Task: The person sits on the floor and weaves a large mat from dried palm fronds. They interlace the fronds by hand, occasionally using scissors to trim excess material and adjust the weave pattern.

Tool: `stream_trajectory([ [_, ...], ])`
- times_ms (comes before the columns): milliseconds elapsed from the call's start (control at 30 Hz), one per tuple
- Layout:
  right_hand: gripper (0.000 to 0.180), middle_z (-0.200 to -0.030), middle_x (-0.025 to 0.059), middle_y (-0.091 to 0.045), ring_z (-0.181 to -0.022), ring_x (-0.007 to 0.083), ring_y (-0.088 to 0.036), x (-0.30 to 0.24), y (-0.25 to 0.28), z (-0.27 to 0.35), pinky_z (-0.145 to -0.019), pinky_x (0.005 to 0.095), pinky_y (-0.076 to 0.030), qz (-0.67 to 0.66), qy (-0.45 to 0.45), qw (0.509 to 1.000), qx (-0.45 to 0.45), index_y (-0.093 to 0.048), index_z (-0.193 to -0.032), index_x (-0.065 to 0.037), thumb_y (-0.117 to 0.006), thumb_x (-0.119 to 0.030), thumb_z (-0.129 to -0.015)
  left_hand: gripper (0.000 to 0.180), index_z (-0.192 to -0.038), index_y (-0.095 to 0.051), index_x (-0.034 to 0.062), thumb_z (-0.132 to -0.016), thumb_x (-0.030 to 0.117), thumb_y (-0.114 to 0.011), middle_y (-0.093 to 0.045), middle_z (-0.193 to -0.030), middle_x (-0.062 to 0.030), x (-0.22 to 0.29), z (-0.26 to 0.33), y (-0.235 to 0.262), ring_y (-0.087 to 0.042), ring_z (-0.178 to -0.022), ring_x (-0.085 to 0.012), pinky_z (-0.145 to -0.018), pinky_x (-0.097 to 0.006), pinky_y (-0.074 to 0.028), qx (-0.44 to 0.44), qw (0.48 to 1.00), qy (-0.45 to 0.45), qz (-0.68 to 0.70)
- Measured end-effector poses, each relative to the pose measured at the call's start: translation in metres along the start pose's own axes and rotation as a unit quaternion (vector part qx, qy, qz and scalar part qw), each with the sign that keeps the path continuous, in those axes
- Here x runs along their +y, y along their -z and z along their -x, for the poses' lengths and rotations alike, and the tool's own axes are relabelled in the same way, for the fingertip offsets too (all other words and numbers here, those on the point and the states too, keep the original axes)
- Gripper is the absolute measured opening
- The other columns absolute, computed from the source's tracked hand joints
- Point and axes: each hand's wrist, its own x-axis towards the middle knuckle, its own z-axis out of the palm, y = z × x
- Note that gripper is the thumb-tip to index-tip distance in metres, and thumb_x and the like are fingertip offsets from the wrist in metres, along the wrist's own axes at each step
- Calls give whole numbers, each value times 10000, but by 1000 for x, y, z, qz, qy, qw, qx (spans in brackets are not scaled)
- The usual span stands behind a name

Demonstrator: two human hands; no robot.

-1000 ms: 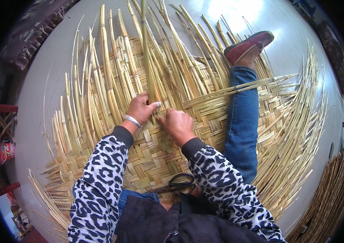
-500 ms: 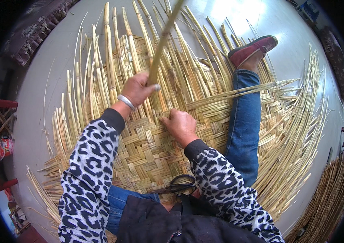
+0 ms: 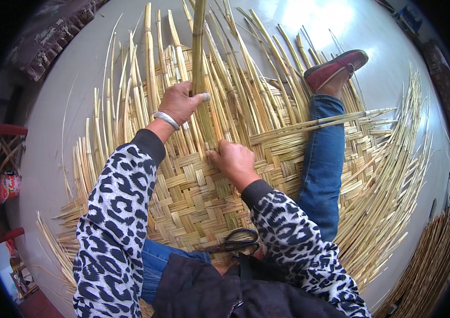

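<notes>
A large woven mat of split reeds (image 3: 193,196) lies on the floor under my hands, with long loose strips fanning out from its far edge. My left hand (image 3: 180,105) is closed round a raised reed strip (image 3: 198,50), which stands up toward the top of the view. Closer to me, my right hand (image 3: 234,160) is closed low down at the weave's edge, its fingertips on the reeds there. A bundle of reed strips (image 3: 310,124) runs sideways from near my right hand across my shin. Black-handled scissors (image 3: 238,241) lie on the mat near my lap.
My right leg (image 3: 320,169) stretches over the mat, ending in a red shoe (image 3: 336,71). Loose reed ends (image 3: 394,196) spread at the right. A brown stalk bundle (image 3: 429,265) stands lower right. Dark red furniture (image 3: 5,130) is at the left edge.
My left hand has shifted slightly up, and the reed strip in it has swung from leaning right to nearly upright. My right hand has stayed almost in place.
</notes>
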Motion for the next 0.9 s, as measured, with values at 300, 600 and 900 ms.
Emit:
stream_trajectory([
  [300,427,-869,149,-706,-853,344,-683,-7,-5,-7,-738,470,-525,7,-25,1000,-1,-685,-868,-89,-690,-512,-813,318,-1006,-717,73,-814,322,-761,-694,-775,-140,4,14,-7,-665,-687,-260,-674,-370,-522,15,997,-21,72],
  [600,408,-906,145,-717,-902,335,-685,-5,1,-12,-782,461,-527,-27,-55,997,-41,-728,-896,-111,-691,-507,-806,353,-989,-705,28,-841,347,-729,-691,-824,-196,4,27,4,-671,-753,-328,-714,-401,-521,30,997,5,72],
  [900,414,-917,158,-718,-899,340,-690,-13,-2,-16,-795,462,-535,4,-70,997,-36,-739,-904,-105,-649,-501,-824,342,-1006,-705,54,-840,352,-721,-688,-838,-185,9,20,-5,-671,-800,-354,-723,-415,-525,28,999,-1,38],
])
